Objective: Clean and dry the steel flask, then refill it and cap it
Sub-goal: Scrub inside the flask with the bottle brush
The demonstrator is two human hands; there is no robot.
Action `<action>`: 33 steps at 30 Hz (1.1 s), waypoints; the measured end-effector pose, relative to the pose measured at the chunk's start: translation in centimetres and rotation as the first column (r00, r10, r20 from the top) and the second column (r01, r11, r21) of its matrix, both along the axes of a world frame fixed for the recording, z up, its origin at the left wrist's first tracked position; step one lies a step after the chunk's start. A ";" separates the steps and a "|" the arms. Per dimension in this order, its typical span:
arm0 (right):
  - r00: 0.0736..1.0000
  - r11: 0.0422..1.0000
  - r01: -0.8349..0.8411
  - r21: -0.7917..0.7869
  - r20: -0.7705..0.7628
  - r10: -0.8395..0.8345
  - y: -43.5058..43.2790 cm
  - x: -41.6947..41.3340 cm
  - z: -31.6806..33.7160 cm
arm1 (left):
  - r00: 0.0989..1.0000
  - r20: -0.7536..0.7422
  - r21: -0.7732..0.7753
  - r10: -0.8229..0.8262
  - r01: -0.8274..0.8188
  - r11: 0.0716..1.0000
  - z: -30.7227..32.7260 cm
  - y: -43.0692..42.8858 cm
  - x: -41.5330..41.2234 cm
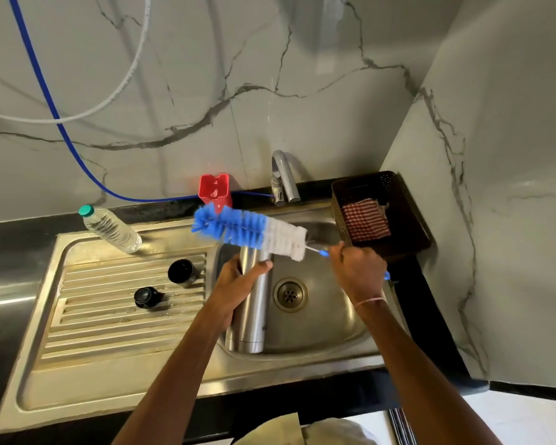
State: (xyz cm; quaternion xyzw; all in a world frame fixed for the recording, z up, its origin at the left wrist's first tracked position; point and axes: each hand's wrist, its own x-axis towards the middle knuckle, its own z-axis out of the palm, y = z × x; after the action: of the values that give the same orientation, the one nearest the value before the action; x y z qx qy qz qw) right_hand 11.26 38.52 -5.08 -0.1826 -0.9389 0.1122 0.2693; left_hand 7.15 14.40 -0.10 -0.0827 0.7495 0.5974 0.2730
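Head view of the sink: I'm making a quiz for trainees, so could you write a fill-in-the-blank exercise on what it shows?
1. The left hand grips the steel flask, which stands in the ___.
2. The right hand holds the bottle brush, whose bristles are blue and ___.
3. The checked cloth lies in the brown ___.

Missing words: sink; white; basket.

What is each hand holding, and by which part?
Left hand grips the steel flask near its mouth; right hand grips the bottle brush by its handle.
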 end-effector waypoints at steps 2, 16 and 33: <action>0.998 0.998 0.062 -0.009 0.019 -0.062 1.4 1.7 -0.8 | 0.998 0.032 0.065 0.062 -0.064 0.996 -0.3 -1.0 -0.4; 0.996 0.996 0.085 -0.021 0.029 -0.084 1.4 2.4 -0.8 | 0.990 0.010 0.105 0.142 -0.143 0.984 -0.7 -2.1 -0.7; 1.000 0.998 0.013 0.057 -0.010 -0.013 -0.4 0.6 -0.1 | 0.992 0.126 0.169 0.019 -0.040 0.985 0.1 -1.6 -0.4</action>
State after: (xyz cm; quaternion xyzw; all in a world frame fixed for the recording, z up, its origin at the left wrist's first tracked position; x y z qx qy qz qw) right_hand 11.85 38.09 -5.18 -0.1804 -0.9392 0.0846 0.2796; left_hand 6.71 12.79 0.03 -0.1068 0.6756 0.6574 0.3161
